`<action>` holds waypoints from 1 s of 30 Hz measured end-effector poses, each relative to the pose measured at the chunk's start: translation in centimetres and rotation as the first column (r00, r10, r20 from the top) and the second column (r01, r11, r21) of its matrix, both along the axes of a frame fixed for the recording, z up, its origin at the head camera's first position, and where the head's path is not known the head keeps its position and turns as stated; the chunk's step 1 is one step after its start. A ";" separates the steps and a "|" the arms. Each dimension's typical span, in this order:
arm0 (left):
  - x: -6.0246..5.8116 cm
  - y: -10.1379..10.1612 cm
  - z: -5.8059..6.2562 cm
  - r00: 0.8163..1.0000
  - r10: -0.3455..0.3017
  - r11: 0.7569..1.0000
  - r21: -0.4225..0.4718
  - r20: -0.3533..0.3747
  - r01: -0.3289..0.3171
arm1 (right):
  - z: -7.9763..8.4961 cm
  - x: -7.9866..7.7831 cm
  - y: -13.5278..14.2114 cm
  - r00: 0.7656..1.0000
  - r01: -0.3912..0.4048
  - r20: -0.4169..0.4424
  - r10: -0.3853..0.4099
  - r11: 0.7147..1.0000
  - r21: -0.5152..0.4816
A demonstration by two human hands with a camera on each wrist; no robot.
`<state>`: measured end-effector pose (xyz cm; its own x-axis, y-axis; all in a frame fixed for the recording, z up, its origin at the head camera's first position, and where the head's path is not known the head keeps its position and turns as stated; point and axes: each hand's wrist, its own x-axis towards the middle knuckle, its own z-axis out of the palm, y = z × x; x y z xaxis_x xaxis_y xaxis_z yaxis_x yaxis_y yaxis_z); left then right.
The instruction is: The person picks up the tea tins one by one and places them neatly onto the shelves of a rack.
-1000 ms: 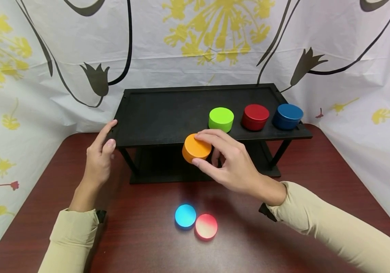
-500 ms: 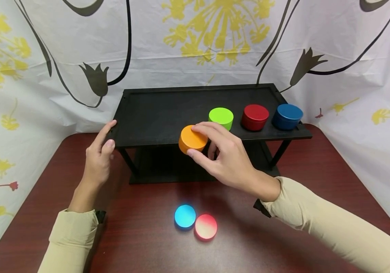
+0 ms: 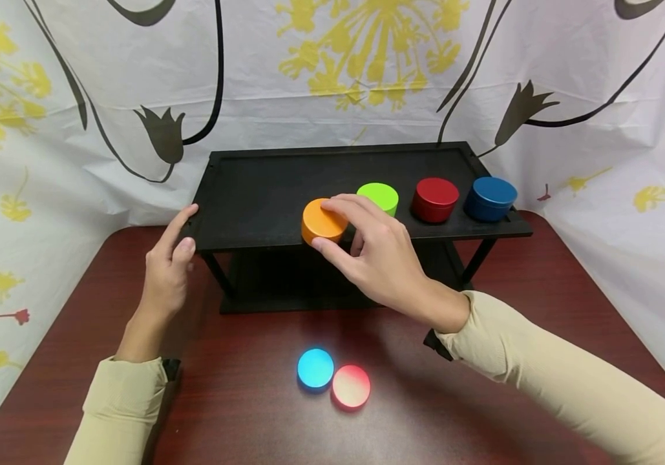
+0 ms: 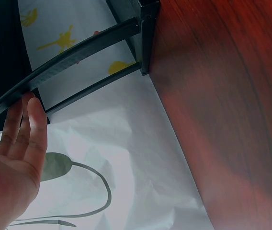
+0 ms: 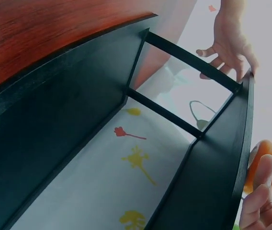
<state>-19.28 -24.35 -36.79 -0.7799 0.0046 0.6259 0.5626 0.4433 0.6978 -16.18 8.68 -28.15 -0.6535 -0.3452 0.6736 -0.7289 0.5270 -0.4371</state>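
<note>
My right hand point(image 3: 381, 248) pinches an orange round tin point(image 3: 319, 223) between thumb and fingers, at the front edge of a black two-tier shelf point(image 3: 274, 184). In the right wrist view the orange tin point(image 5: 263, 165) shows just beyond the upper board's edge. My left hand point(image 3: 166, 274) touches the upper board's left side with straight fingers; in the left wrist view its fingertips lie against the black frame point(image 4: 73, 60). Beside my right hand, a lime green tin point(image 3: 381, 192) stands on the upper board, partly hidden by the fingers.
Right of the green tin stand a red tin point(image 3: 435, 201) and a dark blue tin point(image 3: 490, 200). On the table point(image 3: 239, 400) before the shelf lie a light blue round tin point(image 3: 315, 368) and a pinkish-red one point(image 3: 351, 387), side by side. A patterned white sheet point(image 3: 320, 123) hangs behind.
My right hand has carried the orange tin upward and slightly left, from below the upper board's front edge to overlapping the board. My left hand has stayed at the shelf's side.
</note>
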 end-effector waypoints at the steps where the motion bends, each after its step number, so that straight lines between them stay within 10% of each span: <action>1: 0.0 0.0 0.0 1.000 0.000 1.000 0.000 0.002 0.000 | 0.1 -0.1 0.0 1.000 0.006 0.000 -0.006 1.000 0.006; 30: 0.0 -0.1 -0.1 1.000 0.006 1.000 -0.001 0.014 -0.006 | 0.7 -1.4 -0.7 0.985 0.160 0.049 -0.165 0.983 0.092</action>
